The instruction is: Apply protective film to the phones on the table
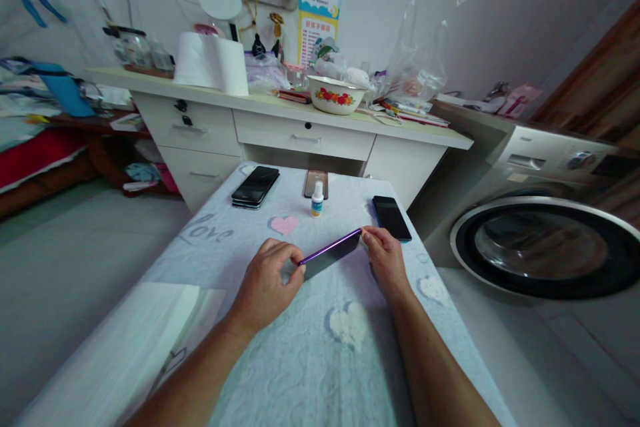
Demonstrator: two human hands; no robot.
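Between my two hands a dark smartphone (pixel 332 257) with a purple edge is held up on its side, tilted, above the patterned tablecloth (pixel 300 360). My left hand (pixel 273 280) pinches its left end between thumb and fingers. At the right end, my right hand (pixel 384 255) grips the upper corner. Just beyond the phone stands a small white spray bottle (pixel 317 201) with a blue and yellow label. Behind the bottle lies a brownish phone case (pixel 311 181). A second dark phone (pixel 392 219) rests near my right hand, and stacked phones (pixel 256 185) lie at the far left.
A white desk (pixel 305 141) with drawers stands behind the table. On it are paper rolls (pixel 213 63), a flowered bowl (pixel 336 95) and plastic bags (pixel 415 70). To the right is a front-loading washing machine (pixel 540 213). White folded material (pixel 125 340) lies along the table's left side.
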